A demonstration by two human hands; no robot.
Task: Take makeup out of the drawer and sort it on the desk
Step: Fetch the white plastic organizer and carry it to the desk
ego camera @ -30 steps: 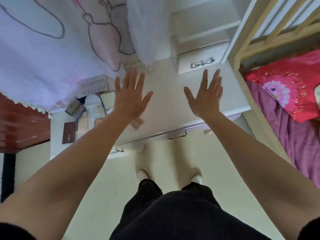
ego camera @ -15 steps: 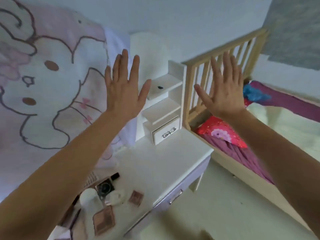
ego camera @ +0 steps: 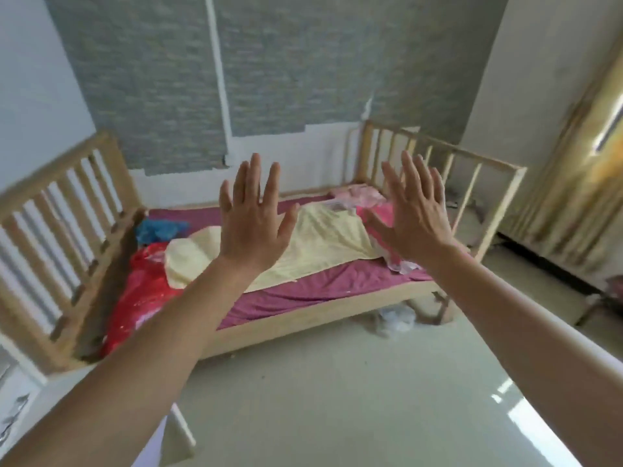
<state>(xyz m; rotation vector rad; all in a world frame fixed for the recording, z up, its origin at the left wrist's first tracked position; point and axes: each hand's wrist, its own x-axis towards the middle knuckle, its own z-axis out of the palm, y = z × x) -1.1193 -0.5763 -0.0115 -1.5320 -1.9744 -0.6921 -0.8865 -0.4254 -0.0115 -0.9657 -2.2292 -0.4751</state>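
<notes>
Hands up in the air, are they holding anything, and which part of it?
Nothing is held. The left hand and the right hand are both raised with fingers straight and spread, touching nothing, with the bed behind them.

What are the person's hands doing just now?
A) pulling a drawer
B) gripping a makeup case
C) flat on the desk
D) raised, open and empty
D: the left hand and right hand are up with fingers spread, holding nothing, the bed behind them.

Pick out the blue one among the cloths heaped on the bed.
The small crumpled blue cloth by the near slatted rail, behind the red pillow; the blanket mid-bed is pale yellow, the far bundle pink.
</notes>
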